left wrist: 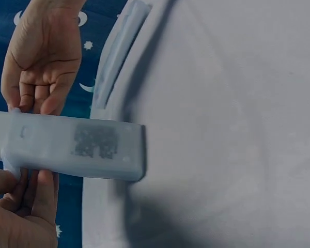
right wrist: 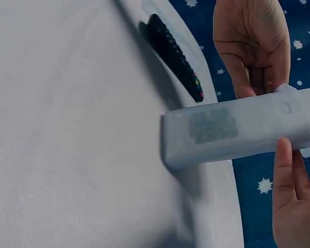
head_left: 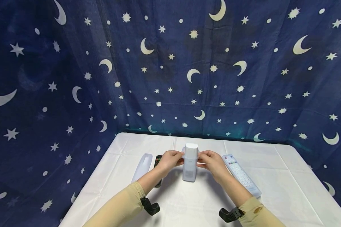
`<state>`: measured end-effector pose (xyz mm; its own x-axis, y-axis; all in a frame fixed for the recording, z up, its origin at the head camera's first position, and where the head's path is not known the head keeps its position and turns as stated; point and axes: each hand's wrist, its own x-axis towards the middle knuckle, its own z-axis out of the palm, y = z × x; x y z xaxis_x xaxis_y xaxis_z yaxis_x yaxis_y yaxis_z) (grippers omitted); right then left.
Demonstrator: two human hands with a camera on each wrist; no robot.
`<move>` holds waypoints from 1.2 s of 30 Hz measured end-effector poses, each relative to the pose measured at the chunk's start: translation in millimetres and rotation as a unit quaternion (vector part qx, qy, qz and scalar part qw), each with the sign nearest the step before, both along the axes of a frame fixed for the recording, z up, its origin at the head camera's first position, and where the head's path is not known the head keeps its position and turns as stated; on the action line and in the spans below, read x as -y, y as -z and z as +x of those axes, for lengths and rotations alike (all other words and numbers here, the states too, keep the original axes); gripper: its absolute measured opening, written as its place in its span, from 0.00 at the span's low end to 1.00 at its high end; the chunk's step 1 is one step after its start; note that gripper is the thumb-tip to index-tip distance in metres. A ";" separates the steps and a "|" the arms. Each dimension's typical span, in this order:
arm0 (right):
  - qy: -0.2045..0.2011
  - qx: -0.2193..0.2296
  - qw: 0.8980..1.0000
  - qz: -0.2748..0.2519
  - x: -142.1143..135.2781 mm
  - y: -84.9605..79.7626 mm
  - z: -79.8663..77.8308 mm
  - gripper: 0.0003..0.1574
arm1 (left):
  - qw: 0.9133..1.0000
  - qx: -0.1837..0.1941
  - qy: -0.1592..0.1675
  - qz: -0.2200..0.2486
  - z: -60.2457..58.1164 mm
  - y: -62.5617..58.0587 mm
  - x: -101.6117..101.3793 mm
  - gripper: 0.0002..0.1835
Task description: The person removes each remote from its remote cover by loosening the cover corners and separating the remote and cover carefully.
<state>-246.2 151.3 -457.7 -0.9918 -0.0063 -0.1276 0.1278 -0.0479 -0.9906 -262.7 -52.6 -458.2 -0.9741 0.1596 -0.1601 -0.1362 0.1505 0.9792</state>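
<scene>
A white remote control [head_left: 191, 147] stands tilted above the table, its lower part inside a translucent remote cover [head_left: 189, 172]. A grey printed patch shows through the cover in both wrist views. On one side, my left hand [head_left: 170, 160] pinches the cover's rim between thumb and fingers. Opposite it, my right hand [head_left: 213, 163] pinches the rim the same way. The remote's bare top end sticks out between the hands. In the left wrist view the cover [left wrist: 77, 144] runs sideways, and my left hand [left wrist: 23, 212] is the lower one.
Left on the white table [head_left: 204, 201] lie an empty translucent cover [head_left: 143, 166] and a black remote [right wrist: 174, 57], partly behind my left arm. To the right lies a covered white remote [head_left: 241, 175], partly behind my right forearm. A starry blue curtain [head_left: 170, 78] hangs behind.
</scene>
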 end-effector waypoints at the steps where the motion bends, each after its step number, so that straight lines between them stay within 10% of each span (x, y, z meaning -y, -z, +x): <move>1: 0.000 -0.001 1.000 0.004 0.7 1.4 0.2 0.12 | 1.000 0.001 0.001 -0.006 0.2 1.7 0.6 0.17; 21: 0.007 0.022 1.000 0.012 4.4 18.9 -1.8 0.09 | 0.992 0.098 -0.005 0.083 12.2 -5.7 4.2 0.22; 36: 0.005 0.037 0.999 -0.002 5.8 13.1 2.1 0.14 | 0.994 0.069 -0.009 0.090 14.3 -8.9 5.2 0.21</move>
